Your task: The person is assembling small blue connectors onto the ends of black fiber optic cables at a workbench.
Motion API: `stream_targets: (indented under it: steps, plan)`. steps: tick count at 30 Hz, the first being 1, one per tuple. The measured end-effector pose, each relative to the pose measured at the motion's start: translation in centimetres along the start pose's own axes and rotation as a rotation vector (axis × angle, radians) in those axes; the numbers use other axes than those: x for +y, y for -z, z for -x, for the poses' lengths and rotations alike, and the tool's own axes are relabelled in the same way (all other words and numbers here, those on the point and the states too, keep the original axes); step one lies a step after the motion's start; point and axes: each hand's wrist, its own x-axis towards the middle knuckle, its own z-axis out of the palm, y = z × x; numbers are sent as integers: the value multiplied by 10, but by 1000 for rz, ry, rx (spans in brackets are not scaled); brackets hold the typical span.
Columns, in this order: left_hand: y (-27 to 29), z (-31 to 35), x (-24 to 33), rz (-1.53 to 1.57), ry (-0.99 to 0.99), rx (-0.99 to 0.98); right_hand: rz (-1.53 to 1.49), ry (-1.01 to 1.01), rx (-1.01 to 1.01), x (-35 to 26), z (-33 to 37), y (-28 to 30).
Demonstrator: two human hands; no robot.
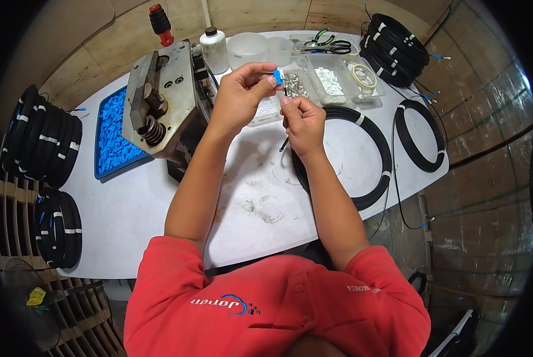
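Note:
Pinched between the fingertips of my left hand (242,95) is a small blue plastic connector piece (277,77). Just below and to its right, my right hand (304,122) grips a thin black cable, whose upper end meets or nearly touches the blue piece. A short tail of this cable hangs under my right hand. Both hands are raised over the table, in front of a clear bin of small metal parts (294,85). A coil of black cable (387,159) lies beside my right forearm.
A metal press (159,98) stands left of my left arm, beside a blue tray (119,171) of blue pieces. At the back are a white bottle (213,50), a bowl (247,50), scissors (338,47) and a tape roll (363,77). Stacked cable coils (396,50) stand at both sides.

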Motion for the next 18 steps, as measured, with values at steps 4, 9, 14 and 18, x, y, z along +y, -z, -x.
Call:
stream_targets:
  steps: [4, 9, 14, 18]
  plan:
    - [1, 3, 0, 1, 11, 9, 17, 2, 5, -4, 5, -1]
    - [1, 6, -1, 24, 11, 13, 30, -9, 16, -3, 10, -1]
    - [1, 4, 2, -1, 20, 19, 8, -8, 24, -3, 8, 0]
    - [2, 1, 1, 10, 19, 8, 18, 4, -4, -4, 4, 3]
